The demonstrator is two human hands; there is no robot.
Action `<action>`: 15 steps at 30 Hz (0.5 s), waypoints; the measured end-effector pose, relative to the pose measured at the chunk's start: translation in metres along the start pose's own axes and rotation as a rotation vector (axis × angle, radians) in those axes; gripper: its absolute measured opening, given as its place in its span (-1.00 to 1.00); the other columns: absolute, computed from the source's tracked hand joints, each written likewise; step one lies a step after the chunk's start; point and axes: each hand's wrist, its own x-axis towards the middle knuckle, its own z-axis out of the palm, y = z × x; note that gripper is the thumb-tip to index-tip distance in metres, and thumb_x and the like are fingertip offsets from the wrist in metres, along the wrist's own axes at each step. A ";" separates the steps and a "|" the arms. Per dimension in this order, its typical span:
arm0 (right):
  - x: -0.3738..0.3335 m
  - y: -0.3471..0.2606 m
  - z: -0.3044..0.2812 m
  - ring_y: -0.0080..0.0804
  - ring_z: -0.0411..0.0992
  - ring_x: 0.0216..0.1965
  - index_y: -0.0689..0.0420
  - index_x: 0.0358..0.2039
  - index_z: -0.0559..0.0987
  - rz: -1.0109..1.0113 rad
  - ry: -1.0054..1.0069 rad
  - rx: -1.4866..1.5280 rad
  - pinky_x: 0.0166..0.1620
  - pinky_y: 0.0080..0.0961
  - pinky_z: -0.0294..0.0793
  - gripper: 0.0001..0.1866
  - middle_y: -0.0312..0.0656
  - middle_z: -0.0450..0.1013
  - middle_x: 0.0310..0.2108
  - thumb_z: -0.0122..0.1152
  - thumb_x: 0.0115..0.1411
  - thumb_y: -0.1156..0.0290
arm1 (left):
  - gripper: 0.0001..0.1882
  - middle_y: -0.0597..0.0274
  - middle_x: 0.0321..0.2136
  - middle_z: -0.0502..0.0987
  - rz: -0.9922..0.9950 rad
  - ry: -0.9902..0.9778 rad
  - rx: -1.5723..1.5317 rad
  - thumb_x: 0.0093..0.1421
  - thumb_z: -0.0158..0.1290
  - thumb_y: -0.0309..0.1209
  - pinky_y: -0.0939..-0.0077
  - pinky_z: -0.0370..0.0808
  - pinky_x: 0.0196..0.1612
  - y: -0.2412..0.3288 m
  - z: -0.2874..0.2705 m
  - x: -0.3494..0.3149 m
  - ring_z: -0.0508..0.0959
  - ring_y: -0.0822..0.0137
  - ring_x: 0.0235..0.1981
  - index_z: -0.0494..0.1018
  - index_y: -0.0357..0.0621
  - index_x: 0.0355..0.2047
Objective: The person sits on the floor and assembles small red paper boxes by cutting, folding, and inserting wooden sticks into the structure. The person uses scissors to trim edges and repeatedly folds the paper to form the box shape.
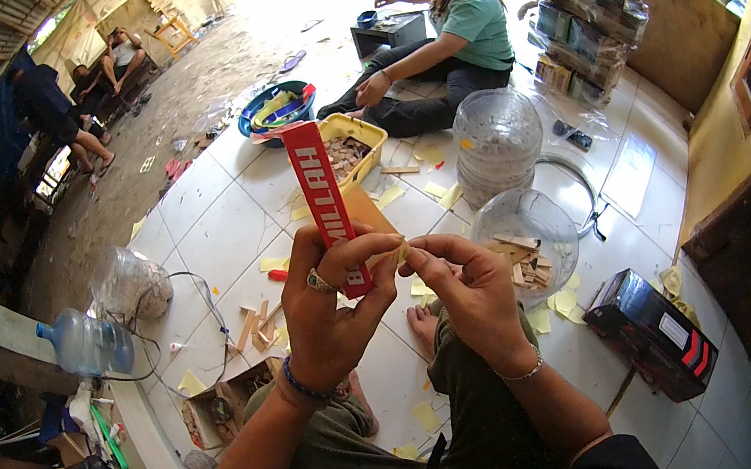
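Note:
A long red cardboard strip (pixel 322 188) with white lettering stands tilted in my left hand (pixel 331 312), gripped between thumb and fingers. A plain tan flap (pixel 369 211) shows behind it. My right hand (pixel 476 289) is closed in a pinch at a small pale yellow piece (pixel 403 253), which meets my left fingertips beside the strip. Whether the yellow piece is joined to the strip, I cannot tell. Beyond my hands sits a yellow basin (pixel 378 150) of small wooden pieces. A clear plastic tub (pixel 560 228) with flat wooden sticks stands past my right hand.
Yellow paper scraps (pixel 428 415) and wooden sticks (pixel 257 326) lie on the white tiles. A black box (pixel 652 333) is on the right, a water bottle (pixel 87 343) on the left. A person in a green shirt (pixel 477 33) sits opposite, near a blue basin (pixel 249 121).

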 end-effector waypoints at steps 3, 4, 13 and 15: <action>0.000 0.000 -0.002 -0.55 0.53 -0.14 0.34 -0.01 0.58 -0.010 -0.013 0.031 -0.05 -0.59 0.55 -0.70 -0.16 0.59 -0.19 0.18 0.37 0.38 | -0.66 0.16 -0.20 0.45 0.004 0.010 -0.001 0.08 0.30 -0.61 0.41 0.56 -0.22 0.000 0.002 0.001 0.57 0.25 -0.19 0.58 -0.05 -0.13; 0.001 0.000 -0.002 -0.54 0.53 -0.13 0.34 -0.01 0.58 0.001 -0.013 0.025 -0.04 -0.58 0.56 -0.70 -0.16 0.59 -0.19 0.18 0.38 0.39 | -0.67 0.16 -0.20 0.46 0.003 0.015 -0.001 0.08 0.30 -0.61 0.41 0.56 -0.23 0.000 0.002 0.001 0.57 0.25 -0.19 0.58 -0.05 -0.13; 0.001 0.000 -0.004 -0.52 0.55 -0.16 0.34 -0.03 0.58 -0.006 0.036 -0.004 -0.04 -0.55 0.56 -0.73 -0.15 0.59 -0.22 0.16 0.36 0.43 | -0.64 0.17 -0.17 0.45 -0.031 0.012 0.015 0.08 0.28 -0.62 0.46 0.55 -0.24 -0.003 0.004 0.002 0.56 0.28 -0.19 0.56 -0.04 -0.11; 0.002 -0.001 -0.004 -0.50 0.57 -0.20 0.30 -0.06 0.59 -0.027 0.101 -0.046 -0.08 -0.55 0.55 -0.75 -0.14 0.60 -0.25 0.20 0.32 0.43 | -0.68 0.16 -0.17 0.45 -0.152 -0.007 -0.045 0.11 0.28 -0.59 0.51 0.53 -0.21 -0.004 0.004 0.002 0.55 0.30 -0.17 0.55 -0.08 -0.12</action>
